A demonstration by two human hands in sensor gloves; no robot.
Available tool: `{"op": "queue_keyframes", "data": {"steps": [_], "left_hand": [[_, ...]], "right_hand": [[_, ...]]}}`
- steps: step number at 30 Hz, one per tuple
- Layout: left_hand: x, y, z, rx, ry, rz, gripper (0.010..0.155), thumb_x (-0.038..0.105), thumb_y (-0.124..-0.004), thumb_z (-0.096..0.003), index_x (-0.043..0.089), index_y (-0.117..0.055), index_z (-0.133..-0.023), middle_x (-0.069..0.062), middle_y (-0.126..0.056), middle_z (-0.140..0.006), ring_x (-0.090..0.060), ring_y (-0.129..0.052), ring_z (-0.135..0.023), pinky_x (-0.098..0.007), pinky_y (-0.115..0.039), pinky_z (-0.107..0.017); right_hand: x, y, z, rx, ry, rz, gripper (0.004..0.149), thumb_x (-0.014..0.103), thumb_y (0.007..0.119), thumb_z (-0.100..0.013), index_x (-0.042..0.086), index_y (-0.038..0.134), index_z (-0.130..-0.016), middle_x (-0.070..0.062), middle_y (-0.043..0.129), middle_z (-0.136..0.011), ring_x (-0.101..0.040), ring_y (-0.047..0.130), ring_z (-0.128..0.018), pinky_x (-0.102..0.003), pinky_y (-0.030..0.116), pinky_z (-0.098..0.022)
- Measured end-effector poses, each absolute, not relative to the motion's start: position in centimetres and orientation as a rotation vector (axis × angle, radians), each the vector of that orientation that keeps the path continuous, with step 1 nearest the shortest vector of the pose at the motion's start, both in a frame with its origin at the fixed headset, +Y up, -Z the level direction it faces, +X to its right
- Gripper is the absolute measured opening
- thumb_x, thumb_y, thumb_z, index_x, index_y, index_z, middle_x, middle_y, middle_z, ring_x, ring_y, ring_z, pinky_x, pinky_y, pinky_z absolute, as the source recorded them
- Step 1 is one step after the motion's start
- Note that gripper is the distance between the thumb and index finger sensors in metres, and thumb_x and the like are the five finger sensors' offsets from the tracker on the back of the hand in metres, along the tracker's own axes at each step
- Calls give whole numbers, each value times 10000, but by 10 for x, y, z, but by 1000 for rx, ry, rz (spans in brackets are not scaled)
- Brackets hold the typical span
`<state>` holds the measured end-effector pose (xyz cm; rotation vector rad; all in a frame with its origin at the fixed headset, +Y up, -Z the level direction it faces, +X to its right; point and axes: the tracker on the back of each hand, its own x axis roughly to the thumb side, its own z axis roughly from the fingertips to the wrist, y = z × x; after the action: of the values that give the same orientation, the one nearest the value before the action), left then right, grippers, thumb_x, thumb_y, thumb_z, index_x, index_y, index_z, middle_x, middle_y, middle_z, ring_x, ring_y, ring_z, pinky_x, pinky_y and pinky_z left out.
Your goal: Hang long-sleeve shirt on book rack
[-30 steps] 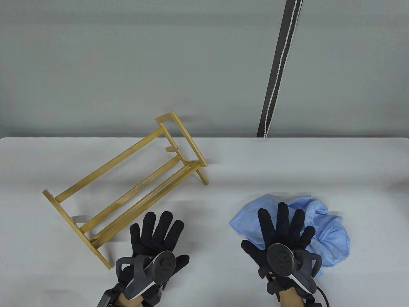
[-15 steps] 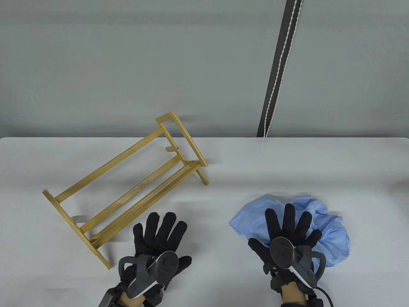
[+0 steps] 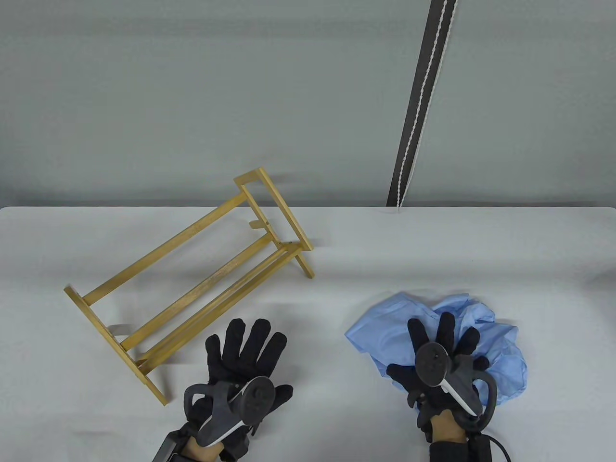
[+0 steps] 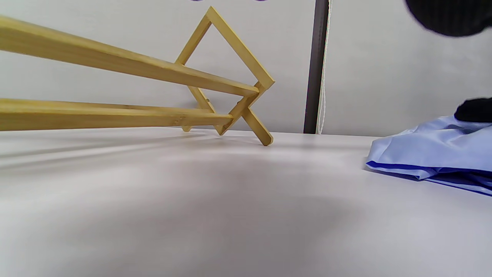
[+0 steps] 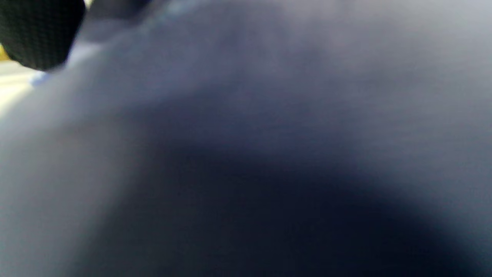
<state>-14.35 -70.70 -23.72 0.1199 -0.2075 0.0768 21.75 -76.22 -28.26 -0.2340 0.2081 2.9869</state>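
Shirt: a light-blue long-sleeve shirt (image 3: 500,356) is seen crumpled in a heap on the white table (image 3: 337,423), at the near right, well apart from the rack.
Right hand: the right hand (image 3: 440,365) is laid on top of the shirt's near-left part, fingers (image 3: 445,327) spread and pressed into the cloth; whether fabric is actually gripped cannot be told. The right wrist view is filled by blurred blue cloth.
Left hand: the left hand (image 3: 243,358) is held flat and spread over bare table, nothing gripped, just beside the rack's near end.
Rack: the wooden book rack (image 3: 187,288) is stood on the table's left half, its long rails run diagonally from near-left to far-right; nothing is hung on it.
Rack end frame: a triangular end frame (image 4: 230,77) is shown in the left wrist view, its foot touching the table.
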Motion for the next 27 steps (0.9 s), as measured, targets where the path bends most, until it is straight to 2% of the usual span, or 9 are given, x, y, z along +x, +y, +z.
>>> {"op": "queue_keyframes", "data": {"steps": [3,6,12,16,21,27], "left_hand": [[-144,-707,-237,116,-202,71,959,815,-652,-249,554,-264,-1087,143,-247,-1305,-372,-332,-1215,-696,-406,-805],[-145,-706,-236,122,-199,75,958,815,-652,-250,552,-268,-1088,142,-252,-1305,-374,-336,-1214,-697,-407,-804],[-144,-706,-235,121,-198,71,956,814,-651,-251,550,-271,-1087,141,-254,-1304,-375,-343,-1212,-696,-413,-802],[-142,-705,-233,131,-212,61,954,813,-651,-252,548,-275,-1088,135,-261,-1304,-377,-352,-1209,-698,-420,-797],[-144,-703,-230,144,-219,57,951,811,-652,-253,545,-281,-1088,132,-271,-1302,-379,-366,-1206,-696,-430,-795],[-147,-701,-227,152,-214,60,947,811,-652,-254,546,-287,-1087,132,-282,-1302,-376,-377,-1206,-694,-434,-794]], "right_hand": [[220,-766,-286,-261,271,2970,934,698,852,-396,468,249,-1072,-151,34,-1167,-684,241,-998,-823,463,-600],[223,-764,-289,-326,343,3000,928,694,851,-401,471,248,-1070,-165,150,-1192,-649,455,-1004,-734,602,-598],[232,-759,-285,-410,326,2959,873,574,920,-427,449,348,-1075,-177,334,-1191,-543,645,-934,-545,766,-528],[234,-758,-283,-424,315,2952,795,483,956,-425,425,474,-1055,-176,454,-1162,-470,737,-872,-456,818,-466],[232,-758,-281,-422,245,2980,624,384,968,-427,390,654,-967,-141,636,-1073,-342,862,-744,-366,865,-371],[232,-757,-276,-409,135,2969,492,327,978,-423,372,760,-862,-95,765,-975,-294,931,-649,-336,884,-302]]}}
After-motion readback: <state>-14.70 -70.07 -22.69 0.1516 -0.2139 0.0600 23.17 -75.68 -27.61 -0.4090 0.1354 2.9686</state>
